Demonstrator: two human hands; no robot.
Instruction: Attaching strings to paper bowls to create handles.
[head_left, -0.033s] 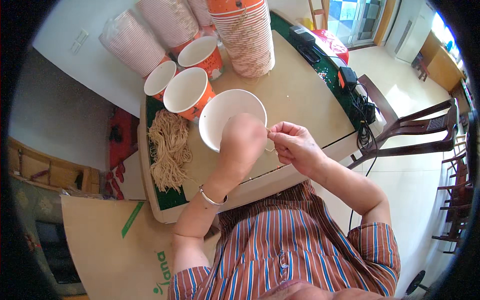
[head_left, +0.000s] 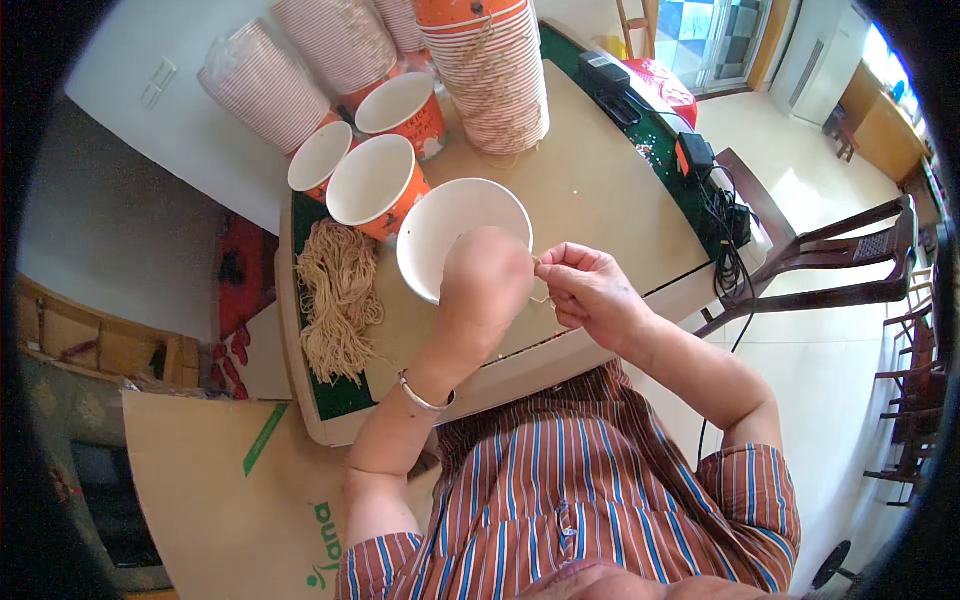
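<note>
Right at the near side of an open white paper bucket (head_left: pixel 425 225), my two hands meet over its rim. My right hand (head_left: pixel 597 293) pinches a thin piece of tan string (head_left: pixel 540 262) between thumb and forefinger, its other fingers curled. My left hand (head_left: pixel 488 275) hangs over the bucket's mouth and is smeared; its fingers cannot be made out. A loose strand dangles beneath the hands. To the left, a bundle of tan strings (head_left: pixel 340 300) lies along the table's side.
Three orange-and-white paper buckets (head_left: pixel 372 180) stand behind on the left. A tall bucket stack (head_left: pixel 490 90) with strings rises at the back, next to plastic-wrapped stacks (head_left: pixel 265 85). Black adapters and cables (head_left: pixel 730 220) lie at the right edge. A dark wooden chair (head_left: pixel 840 255) stands beyond.
</note>
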